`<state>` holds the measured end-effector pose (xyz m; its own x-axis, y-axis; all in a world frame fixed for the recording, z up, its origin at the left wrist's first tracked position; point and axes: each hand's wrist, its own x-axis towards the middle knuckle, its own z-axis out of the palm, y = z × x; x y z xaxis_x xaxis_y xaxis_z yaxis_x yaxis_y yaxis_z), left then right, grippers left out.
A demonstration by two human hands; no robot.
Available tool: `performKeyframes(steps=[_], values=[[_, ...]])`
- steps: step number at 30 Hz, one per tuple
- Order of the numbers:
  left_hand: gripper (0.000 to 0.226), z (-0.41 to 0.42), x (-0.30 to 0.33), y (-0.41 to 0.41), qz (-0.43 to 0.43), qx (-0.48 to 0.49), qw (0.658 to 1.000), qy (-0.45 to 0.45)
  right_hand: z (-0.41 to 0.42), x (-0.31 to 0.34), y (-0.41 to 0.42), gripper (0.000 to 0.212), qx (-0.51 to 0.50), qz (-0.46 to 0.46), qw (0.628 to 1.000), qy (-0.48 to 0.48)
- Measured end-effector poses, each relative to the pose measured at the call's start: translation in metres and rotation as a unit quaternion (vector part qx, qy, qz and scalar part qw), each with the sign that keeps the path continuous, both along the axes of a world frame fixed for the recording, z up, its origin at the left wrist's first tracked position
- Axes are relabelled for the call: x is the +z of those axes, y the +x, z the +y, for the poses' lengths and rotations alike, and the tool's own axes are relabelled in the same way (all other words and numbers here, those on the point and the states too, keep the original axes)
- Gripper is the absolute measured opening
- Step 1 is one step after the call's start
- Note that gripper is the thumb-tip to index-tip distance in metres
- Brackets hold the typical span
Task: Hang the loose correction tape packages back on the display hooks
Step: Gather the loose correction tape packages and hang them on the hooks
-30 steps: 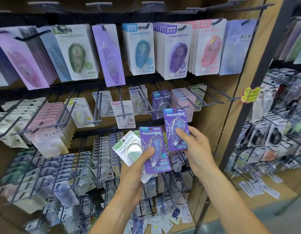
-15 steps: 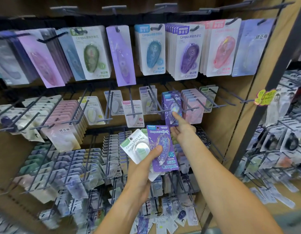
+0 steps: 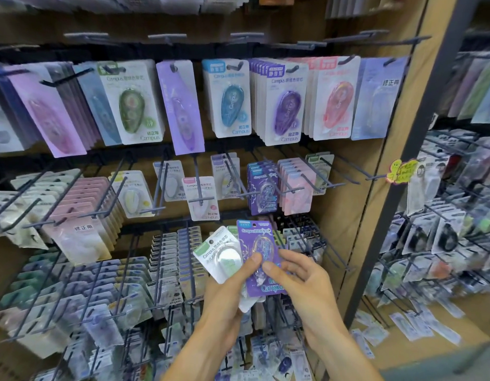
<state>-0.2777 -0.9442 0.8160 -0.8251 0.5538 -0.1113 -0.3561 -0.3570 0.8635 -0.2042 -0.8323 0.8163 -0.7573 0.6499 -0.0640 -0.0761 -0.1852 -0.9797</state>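
Observation:
My left hand grips a small fan of loose correction tape packages: a purple one in front, a white one with a green label behind it and more hidden underneath. My right hand pinches the purple package at its right edge, thumb on the front. Higher up, a matching purple package hangs on a middle-row display hook with others of its kind behind it.
Rows of packaged correction tapes hang on dark wire hooks across a wooden display wall. A black upright post divides it from another hook rack on the right. Several loose packages lie on the shelf at lower right.
My right hand hung the second purple package on the middle-row hook, then drew back down and took hold of the purple package in my left hand.

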Motion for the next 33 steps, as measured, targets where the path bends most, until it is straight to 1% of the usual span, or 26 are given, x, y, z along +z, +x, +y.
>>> performKeyframes(steps=[2, 5, 7, 11, 14, 16, 20, 26, 31, 33], values=[[0.06, 0.0, 0.0, 0.001, 0.007, 0.0, 1.0, -0.002, -0.001, -0.002, 0.001, 0.055, 0.014, 0.009, 1.0, -0.014], [0.057, -0.001, -0.004, 0.002, 0.007, 0.003, 1.0, -0.011, -0.001, -0.003, 0.004, 0.049, 0.038, 0.019, 0.999, -0.01], [0.056, -0.003, -0.003, 0.003, 0.0, 0.007, 1.0, -0.015, -0.001, -0.005, 0.005, 0.046, 0.037, 0.03, 0.999, -0.004], [0.046, -0.007, 0.0, 0.006, -0.024, 0.024, 0.999, -0.013, 0.0, -0.006, 0.004, 0.043, -0.012, 0.088, 0.996, -0.011], [0.049, -0.008, 0.003, 0.006, -0.044, 0.039, 0.998, -0.016, 0.007, -0.001, 0.0, 0.048, -0.045, 0.135, 0.989, -0.03], [0.049, -0.009, 0.005, 0.005, -0.044, 0.045, 0.998, -0.025, 0.013, 0.002, -0.006, 0.046, -0.051, 0.149, 0.987, -0.028], [0.053, -0.008, 0.005, 0.006, -0.049, 0.052, 0.997, -0.026, 0.024, 0.002, -0.021, 0.041, -0.076, 0.141, 0.987, -0.02], [0.069, -0.009, 0.004, 0.008, -0.049, 0.058, 0.997, -0.013, 0.029, -0.006, -0.03, 0.038, -0.104, 0.123, 0.987, -0.006], [0.072, -0.012, 0.004, 0.008, -0.053, 0.056, 0.997, -0.01, 0.032, -0.005, -0.031, 0.039, -0.126, 0.104, 0.986, -0.016], [0.069, -0.014, 0.005, 0.008, -0.045, 0.048, 0.998, -0.013, 0.032, 0.0, -0.039, 0.038, -0.127, 0.091, 0.987, -0.025]])
